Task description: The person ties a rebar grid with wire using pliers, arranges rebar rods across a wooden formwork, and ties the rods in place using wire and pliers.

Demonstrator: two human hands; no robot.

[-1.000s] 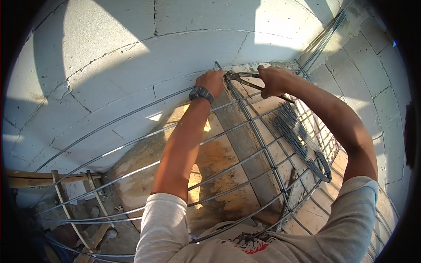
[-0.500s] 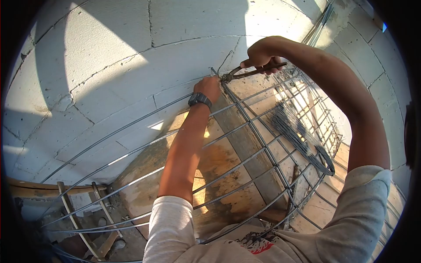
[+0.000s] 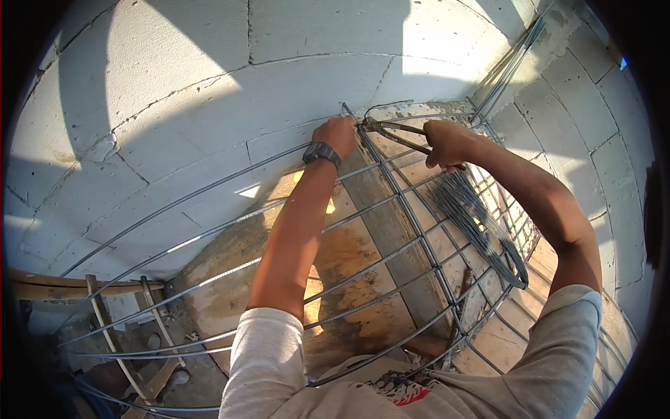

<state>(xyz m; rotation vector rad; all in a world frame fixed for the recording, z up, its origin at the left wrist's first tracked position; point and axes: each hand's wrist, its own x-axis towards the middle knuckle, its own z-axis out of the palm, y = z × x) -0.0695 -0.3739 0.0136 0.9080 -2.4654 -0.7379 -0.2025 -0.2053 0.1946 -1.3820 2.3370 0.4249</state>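
Observation:
My right hand [image 3: 447, 145] grips the handles of a pair of pincers [image 3: 396, 133], which stand somewhat apart. The jaws sit at a crossing of steel bars beside the wall. From the jaws a thin tie wire [image 3: 391, 105] curves off to the right. Closed just left of the jaws, my left hand [image 3: 336, 135] is wrapped round the rebar [image 3: 269, 162] at this crossing; a bar end pokes out beyond the fist. Its fingertips are hidden. On the mesh below my right hand lies a looped bundle of tie wire [image 3: 474, 220].
A pale block wall [image 3: 188, 140] rises right behind the bars. Under the rebar grid lie stained boards [image 3: 356, 279]. More long bars [image 3: 513, 66] lean in the far right corner. A wooden ladder [image 3: 112, 335] stands below at the left.
My right hand has swung down and to the right, turning the pincers. The tie wire, which stood upright, now bends over to the right. My left hand stays at the crossing.

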